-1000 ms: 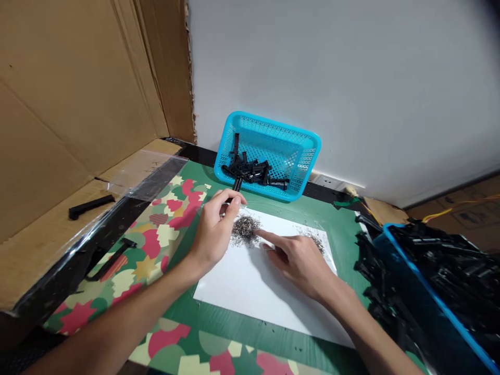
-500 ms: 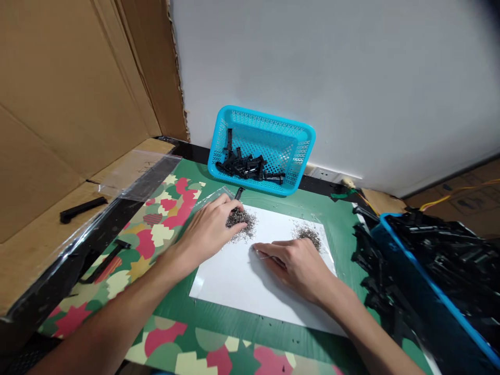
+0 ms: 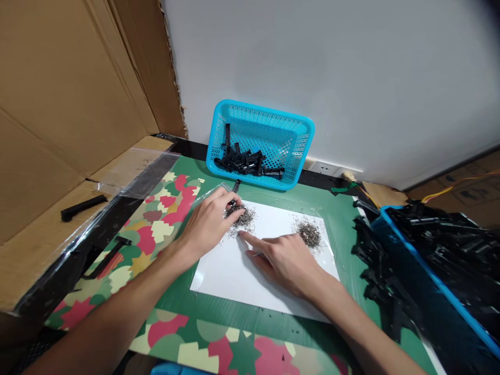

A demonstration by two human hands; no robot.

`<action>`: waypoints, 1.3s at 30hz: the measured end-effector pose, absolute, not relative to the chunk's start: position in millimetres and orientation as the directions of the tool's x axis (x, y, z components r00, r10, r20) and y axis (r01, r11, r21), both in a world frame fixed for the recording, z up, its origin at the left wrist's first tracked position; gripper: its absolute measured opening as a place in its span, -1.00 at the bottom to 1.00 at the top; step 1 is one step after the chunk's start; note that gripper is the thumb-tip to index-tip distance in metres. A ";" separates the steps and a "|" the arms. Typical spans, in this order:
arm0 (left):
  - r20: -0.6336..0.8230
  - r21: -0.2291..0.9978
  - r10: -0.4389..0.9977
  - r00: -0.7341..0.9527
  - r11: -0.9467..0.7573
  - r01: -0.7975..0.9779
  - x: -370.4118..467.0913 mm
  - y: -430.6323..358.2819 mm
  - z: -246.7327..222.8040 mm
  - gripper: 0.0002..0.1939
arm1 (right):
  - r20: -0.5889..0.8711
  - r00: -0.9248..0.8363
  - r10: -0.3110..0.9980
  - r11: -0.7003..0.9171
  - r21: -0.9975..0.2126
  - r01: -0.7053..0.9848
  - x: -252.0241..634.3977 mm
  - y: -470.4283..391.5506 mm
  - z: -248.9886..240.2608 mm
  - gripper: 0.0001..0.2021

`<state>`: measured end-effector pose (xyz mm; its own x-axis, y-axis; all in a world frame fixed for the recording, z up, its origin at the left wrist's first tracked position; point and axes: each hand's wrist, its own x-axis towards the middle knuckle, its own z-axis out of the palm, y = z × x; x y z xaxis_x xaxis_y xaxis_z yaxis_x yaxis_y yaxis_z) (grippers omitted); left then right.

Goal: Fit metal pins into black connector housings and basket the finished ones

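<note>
Fingertip of the right hand is now reaching the near edge of the left metal-bit pile, rather than lying apart as earlier; whether that hand is pinching anything, I cannot tell. The left hand is pinching a black part by the pile, hiding its nearer end.
</note>
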<state>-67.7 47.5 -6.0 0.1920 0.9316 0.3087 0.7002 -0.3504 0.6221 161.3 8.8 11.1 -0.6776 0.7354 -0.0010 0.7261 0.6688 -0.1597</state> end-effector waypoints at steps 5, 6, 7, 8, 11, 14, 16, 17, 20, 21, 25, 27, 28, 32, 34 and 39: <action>0.314 0.634 0.934 0.174 -0.342 0.693 -68.0 48.5 -6.7 -0.93 | -0.003 -0.665 0.747 0.654 -0.174 0.736 160.0 8.3 14.4 -0.66; 0.312 0.637 0.935 0.171 -0.339 0.693 -67.9 48.9 -7.2 -0.93 | -0.001 -0.658 0.753 0.649 -0.162 0.743 160.1 8.5 14.1 -0.63; 0.309 0.640 0.936 0.167 -0.334 0.692 -67.8 49.3 -7.9 -0.93 | 0.001 -0.655 0.756 0.648 -0.150 0.747 160.2 8.8 13.6 -0.60; 0.308 0.644 0.938 0.161 -0.330 0.690 -67.7 49.8 -8.6 -0.93 | -0.001 -0.659 0.752 0.652 -0.144 0.744 160.5 9.2 13.0 -0.59; 0.308 0.650 0.937 0.165 -0.334 0.683 -67.8 50.5 -10.1 -0.96 | 0.013 -0.674 0.738 0.666 -0.174 0.725 164.0 11.2 11.0 -0.64; 0.320 0.638 0.931 0.176 -0.349 0.686 -68.3 50.3 -9.9 -0.96 | 0.060 -0.624 0.779 0.624 -0.177 0.761 171.9 13.6 9.4 -0.62; 0.329 0.622 0.926 0.183 -0.358 0.697 -68.5 50.3 -9.2 -0.93 | 0.059 -0.612 0.788 0.613 -0.163 0.773 176.4 14.1 8.7 -0.60; 0.330 0.613 0.924 0.194 -0.366 0.701 -68.5 50.4 -9.0 -0.91 | 0.051 -0.621 0.782 0.620 -0.166 0.767 177.7 13.9 8.6 -0.59; 0.326 0.596 0.922 0.211 -0.374 0.711 -68.1 50.9 -8.6 -0.82 | 0.041 -0.637 0.770 0.633 -0.181 0.753 177.9 12.3 9.7 -0.56; 0.332 0.589 0.921 0.204 -0.371 0.718 -68.0 51.0 -8.4 -0.79 | 0.037 -0.635 0.771 0.631 -0.178 0.755 177.5 11.8 10.2 -0.55; 0.368 0.571 0.914 0.171 -0.368 0.734 -68.3 50.3 -6.2 -0.75 | 0.007 -0.662 0.749 0.652 -0.179 0.736 178.1 11.0 10.6 -0.58; 0.380 0.579 0.909 0.173 -0.380 0.722 -68.8 49.5 -4.0 -0.78 | 0.021 -0.636 0.772 0.630 -0.163 0.759 179.8 11.6 9.0 -0.59; 0.386 0.583 0.905 0.179 -0.390 0.712 -69.1 49.0 -2.7 -0.79 | 0.031 -0.615 0.788 0.613 -0.147 0.777 180.6 12.1 8.0 -0.58; 0.399 0.598 0.862 0.313 -0.503 0.624 -68.8 45.1 3.4 -0.87 | 0.043 -0.627 0.777 0.627 -0.138 0.767 182.6 12.5 5.3 -0.56; 0.373 0.596 0.824 0.427 -0.565 0.570 -67.4 41.7 6.6 -0.88 | 0.060 -0.638 0.768 0.637 -0.174 0.751 184.8 11.5 5.6 -0.57; 0.223 0.494 0.774 0.592 -0.614 0.616 -64.0 34.5 11.6 -0.58 | 0.056 -0.681 0.730 0.670 -0.258 0.696 196.7 6.7 6.5 -0.60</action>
<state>-64.0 34.5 11.6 0.5924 0.7741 0.2231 0.6158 -0.6137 0.4941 196.7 6.7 6.5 -0.6813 0.7298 0.0565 0.6963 0.6700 -0.2575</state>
